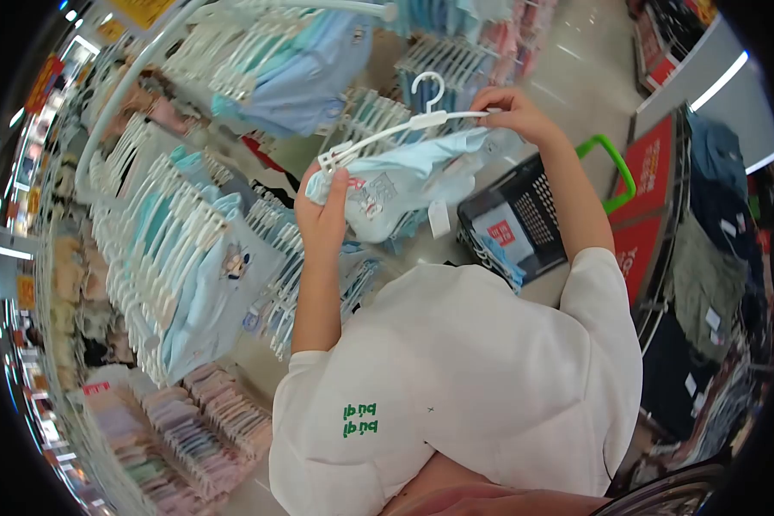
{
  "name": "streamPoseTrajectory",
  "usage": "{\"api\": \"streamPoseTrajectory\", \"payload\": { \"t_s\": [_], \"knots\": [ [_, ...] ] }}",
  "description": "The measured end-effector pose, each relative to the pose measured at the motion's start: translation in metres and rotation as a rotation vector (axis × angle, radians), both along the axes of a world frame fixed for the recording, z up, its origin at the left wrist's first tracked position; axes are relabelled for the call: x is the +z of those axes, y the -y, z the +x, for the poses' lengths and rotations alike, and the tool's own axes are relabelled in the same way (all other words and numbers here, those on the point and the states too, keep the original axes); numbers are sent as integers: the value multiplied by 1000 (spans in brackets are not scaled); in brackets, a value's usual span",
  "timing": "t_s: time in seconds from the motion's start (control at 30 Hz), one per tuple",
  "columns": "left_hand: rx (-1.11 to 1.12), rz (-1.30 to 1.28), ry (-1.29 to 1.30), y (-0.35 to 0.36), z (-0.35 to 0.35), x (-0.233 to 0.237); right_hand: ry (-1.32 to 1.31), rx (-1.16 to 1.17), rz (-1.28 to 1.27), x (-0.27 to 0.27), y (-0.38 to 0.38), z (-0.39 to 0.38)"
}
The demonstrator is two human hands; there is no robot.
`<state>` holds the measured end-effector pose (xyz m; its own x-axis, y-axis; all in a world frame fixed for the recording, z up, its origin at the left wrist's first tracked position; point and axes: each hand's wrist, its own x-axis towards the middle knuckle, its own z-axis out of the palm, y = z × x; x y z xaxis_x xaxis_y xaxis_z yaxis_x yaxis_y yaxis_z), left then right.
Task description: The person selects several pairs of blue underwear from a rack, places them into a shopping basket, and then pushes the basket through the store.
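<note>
A white plastic hanger (396,129) is held up in front of the chest, its hook pointing away. From it hangs a light blue garment (387,193) with a small printed figure and a white tag (439,219) below. My left hand (322,202) is closed round the hanger's left end and the garment's edge, thumb on top. At the other end, my right hand (514,114) pinches the hanger's tip between bent fingers; the garment's right side hangs just below it.
Racks of hanging clothes (181,267) stand on the left and ahead. A black basket (533,224) with a green handle (619,168) is at the right, near a red-panelled display (649,206) of dark clothing. Folded garments (181,426) lie lower left.
</note>
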<state>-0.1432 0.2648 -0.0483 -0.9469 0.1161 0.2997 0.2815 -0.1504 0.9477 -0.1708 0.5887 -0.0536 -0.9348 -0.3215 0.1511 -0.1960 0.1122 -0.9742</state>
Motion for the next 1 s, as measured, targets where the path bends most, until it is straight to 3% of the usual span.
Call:
{"api": "streamPoseTrajectory", "payload": {
  "t_s": [0.03, 0.1, 0.17, 0.2, 0.33, 0.47, 0.57, 0.63, 0.67, 0.77, 0.87, 1.0],
  "knots": [
    [49, -13, 10, 3, -5, 3, -161, -39, 52, 3, 5, -11],
    [88, -4, -13, 4, -19, 9, -172, -25, 98, 15, 11, -33],
    [171, -39, -111, 0, -32, 16, -456, -250, 346, 23, 15, -60],
    [149, -67, -121, -1, -38, 20, -510, -299, 344, 25, 16, -73],
    [228, -253, -297, -18, -47, 40, -603, -441, 206, 31, 16, -115],
    [250, -303, -346, -23, -56, 54, -625, -410, 97, 44, 16, -149],
    [306, -299, -390, -17, -60, 59, -740, -453, 112, 64, 32, -159],
    [423, -295, -275, -8, -62, 62, -775, -444, 192, 77, 45, -161],
    [399, -198, -277, -1, -73, 53, -779, -474, 269, 82, 53, -163],
    [476, -259, -402, 7, -87, 36, -802, -458, 377, 78, 63, -173],
    [523, -377, -325, 9, -90, 32, -683, -434, 284, 66, 71, -183],
    [558, -390, -394, 10, -97, 32, -740, -476, 377, 65, 78, -194]
  ]
}}
